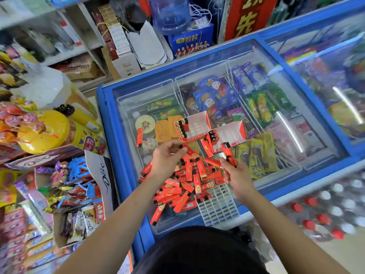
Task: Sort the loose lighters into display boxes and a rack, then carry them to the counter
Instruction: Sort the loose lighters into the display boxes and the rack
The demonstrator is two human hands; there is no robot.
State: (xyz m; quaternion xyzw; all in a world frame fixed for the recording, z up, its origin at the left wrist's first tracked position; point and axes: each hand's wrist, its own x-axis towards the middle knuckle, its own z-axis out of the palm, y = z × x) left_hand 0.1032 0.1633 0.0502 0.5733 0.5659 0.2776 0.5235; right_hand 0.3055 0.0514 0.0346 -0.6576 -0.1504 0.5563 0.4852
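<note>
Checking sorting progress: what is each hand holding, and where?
Left hand pinches a red lighter near its black cap; right hand grips a second lighter by its lower end.

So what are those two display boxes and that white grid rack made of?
The display boxes look like thin printed card: matte white inside, red outside, folded flaps. The rack looks like moulded white plastic, probably: a stiff, even grid of slots.
</note>
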